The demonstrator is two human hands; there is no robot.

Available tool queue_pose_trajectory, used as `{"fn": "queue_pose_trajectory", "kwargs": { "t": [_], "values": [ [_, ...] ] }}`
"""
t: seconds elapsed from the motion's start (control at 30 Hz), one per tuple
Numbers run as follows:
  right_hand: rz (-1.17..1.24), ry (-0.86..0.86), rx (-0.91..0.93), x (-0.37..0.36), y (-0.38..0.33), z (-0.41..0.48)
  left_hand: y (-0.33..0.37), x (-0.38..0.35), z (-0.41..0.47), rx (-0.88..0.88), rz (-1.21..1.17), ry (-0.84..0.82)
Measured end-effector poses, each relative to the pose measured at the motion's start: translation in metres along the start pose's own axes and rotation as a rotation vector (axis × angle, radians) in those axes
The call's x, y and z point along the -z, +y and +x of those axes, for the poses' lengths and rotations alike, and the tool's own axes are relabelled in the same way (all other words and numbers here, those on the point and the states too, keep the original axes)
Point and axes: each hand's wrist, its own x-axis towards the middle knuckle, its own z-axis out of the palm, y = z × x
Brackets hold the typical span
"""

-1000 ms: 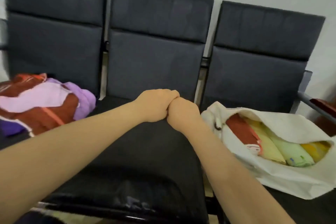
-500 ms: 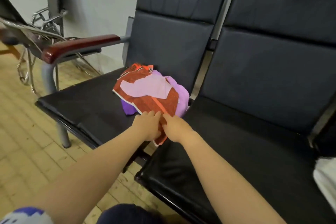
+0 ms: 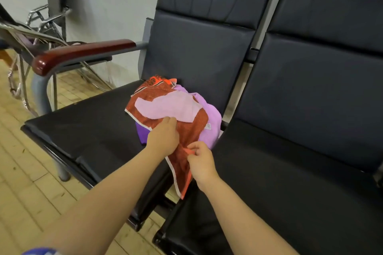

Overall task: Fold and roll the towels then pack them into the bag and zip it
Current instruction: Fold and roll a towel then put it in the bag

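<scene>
A small heap of towels lies on the left black seat (image 3: 87, 122). On top is a red-orange patterned towel (image 3: 184, 128) with a white edge; a pale pink towel (image 3: 170, 105) lies over it and a purple towel (image 3: 211, 118) sits underneath. My left hand (image 3: 163, 136) grips the red towel near its middle. My right hand (image 3: 200, 160) pinches the same towel lower down, and its corner hangs over the gap between the seats. The bag is out of view.
The middle black seat (image 3: 290, 182) is to the right of the heap. A dark red wooden armrest (image 3: 83, 54) bounds the left seat. Metal-framed chairs (image 3: 31, 33) stand at the far left on a tiled floor (image 3: 24, 182).
My view swung left from the middle seat and bag to the towel heap. Both hands reached it, took hold of the red towel and drew its corner out toward me.
</scene>
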Motion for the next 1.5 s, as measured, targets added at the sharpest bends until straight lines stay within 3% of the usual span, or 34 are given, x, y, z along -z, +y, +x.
{"fn": "queue_pose_trajectory", "kwargs": {
  "t": [0.07,0.17,0.23,0.33,0.47,0.57,0.63,0.7,0.77,0.87,0.93,1.03,1.07,1.13,1.2,1.23,1.3,1.37,1.4,1.5],
  "values": [
    [0.095,-0.005,-0.086,0.002,-0.007,0.001,-0.003,-0.003,0.023,-0.043,0.112,-0.130],
    [0.006,-0.087,-0.134,0.021,-0.014,-0.002,-0.004,-0.006,0.041,-0.072,0.275,-0.434],
    [-0.274,-0.159,-0.050,0.039,-0.014,-0.005,-0.004,-0.011,0.046,-0.131,0.385,-0.515],
    [-0.784,-0.146,0.163,0.064,-0.009,-0.004,0.001,-0.014,0.054,-0.132,0.452,-0.445],
    [-0.855,0.016,0.310,0.098,-0.015,-0.006,0.000,0.002,0.065,0.041,0.515,-0.388],
    [-0.861,0.167,0.264,0.137,-0.014,-0.008,-0.016,0.015,0.059,0.222,0.415,-0.188],
    [-0.838,0.297,0.174,0.170,-0.009,-0.011,-0.032,0.022,0.051,0.470,0.311,-0.109],
    [-0.749,0.444,0.053,0.206,0.001,-0.017,-0.044,0.029,0.042,0.693,0.358,-0.164],
    [-0.651,0.556,-0.059,0.238,0.015,-0.026,-0.048,0.031,0.033,0.795,0.458,-0.337],
    [-0.601,0.622,-0.180,0.270,0.029,-0.047,-0.043,0.021,0.022,0.756,0.608,-0.482],
    [-0.630,0.563,-0.230,0.276,0.041,-0.055,-0.032,0.012,0.019,0.620,0.711,-0.377],
    [-0.693,0.411,-0.153,0.269,0.055,-0.061,-0.007,-0.006,0.016,0.099,0.661,-0.085],
    [-0.679,0.350,-0.077,0.265,0.058,-0.062,0.002,-0.014,0.014,-0.100,0.517,-0.093],
    [-0.550,0.191,0.003,0.258,0.055,-0.067,0.018,-0.028,0.008,-0.320,0.289,-0.299],
    [-0.455,0.112,0.035,0.264,0.051,-0.072,0.020,-0.046,0.003,-0.318,0.398,-0.400],
    [-0.455,0.164,0.062,0.273,0.051,-0.074,0.015,-0.051,0.001,-0.275,0.434,-0.383],
    [-0.523,0.420,0.044,0.303,0.055,-0.077,-0.002,-0.050,-0.003,-0.137,0.339,-0.291],
    [-0.683,0.665,-0.111,0.337,0.063,-0.078,-0.026,-0.042,-0.003,-0.025,0.273,-0.280],
    [-0.836,0.670,-0.222,0.348,0.066,-0.078,-0.039,-0.038,0.000,0.052,0.230,-0.304],
    [-1.270,0.488,-0.486,0.345,0.073,-0.078,-0.059,-0.032,-0.007,0.262,0.506,-0.350]
  ]
}}
